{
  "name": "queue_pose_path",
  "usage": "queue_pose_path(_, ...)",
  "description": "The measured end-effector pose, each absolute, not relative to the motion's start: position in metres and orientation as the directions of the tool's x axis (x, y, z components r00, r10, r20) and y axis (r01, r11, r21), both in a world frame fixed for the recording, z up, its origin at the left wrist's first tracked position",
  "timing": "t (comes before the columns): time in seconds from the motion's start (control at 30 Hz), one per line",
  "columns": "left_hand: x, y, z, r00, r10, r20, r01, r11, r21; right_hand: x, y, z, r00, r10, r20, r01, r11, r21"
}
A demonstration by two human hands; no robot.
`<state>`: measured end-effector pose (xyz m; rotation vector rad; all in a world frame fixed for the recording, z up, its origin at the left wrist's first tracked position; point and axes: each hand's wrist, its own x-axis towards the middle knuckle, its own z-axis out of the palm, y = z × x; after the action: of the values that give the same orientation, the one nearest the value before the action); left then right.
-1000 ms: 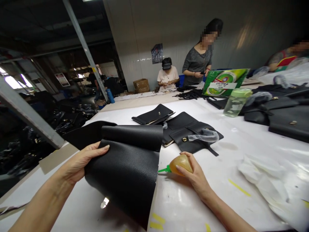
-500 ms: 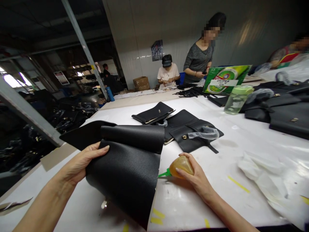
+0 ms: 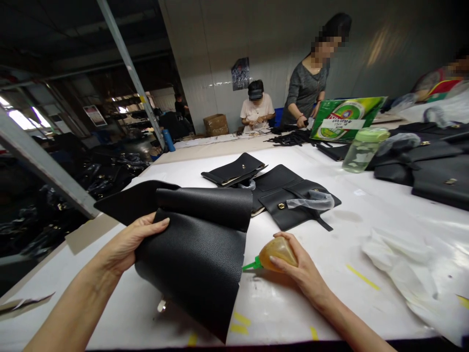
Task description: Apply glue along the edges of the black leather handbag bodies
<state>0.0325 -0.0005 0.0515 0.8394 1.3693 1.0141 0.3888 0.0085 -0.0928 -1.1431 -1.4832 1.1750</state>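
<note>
Here, black bag piece (image 3: pixel 198 259) is pinched by left hand (image 3: pixel 128 242) over worktable (image 3: pixel 274 313), towards near edge; amber squeeze bottle (image 3: pixel 277 252) is gripped by right hand (image 3: pixel 298 259); green nozzle (image 3: pixel 253 264) is best steadied along piece's edge.

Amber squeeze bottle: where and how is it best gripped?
Hold the amber squeeze bottle by its broad, rounded body, probably from the right, where the right hand has it. Its narrow green nozzle points left toward the black panel, so that end is best left clear.
</note>
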Motion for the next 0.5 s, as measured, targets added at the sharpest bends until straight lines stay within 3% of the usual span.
queue_pose_path(0.17,0.033,-0.002,0.051,-0.056,0.927,-0.37,-0.077,0.365,0.928,0.387,0.012,-0.09,-0.071,0.986,0.153,0.152,0.163,-0.975)
queue_pose_path(0.37,0.032,-0.002,0.05,-0.062,0.928,-0.367,-0.087,0.362,0.928,0.389,-0.001,-0.088,-0.279,0.96,0.04,0.069,0.062,-0.996)
queue_pose_path(0.5,0.034,-0.002,0.05,-0.082,0.928,-0.364,-0.087,0.357,0.93,0.389,0.0,-0.089,-0.181,0.978,0.101,0.124,0.125,-0.984)
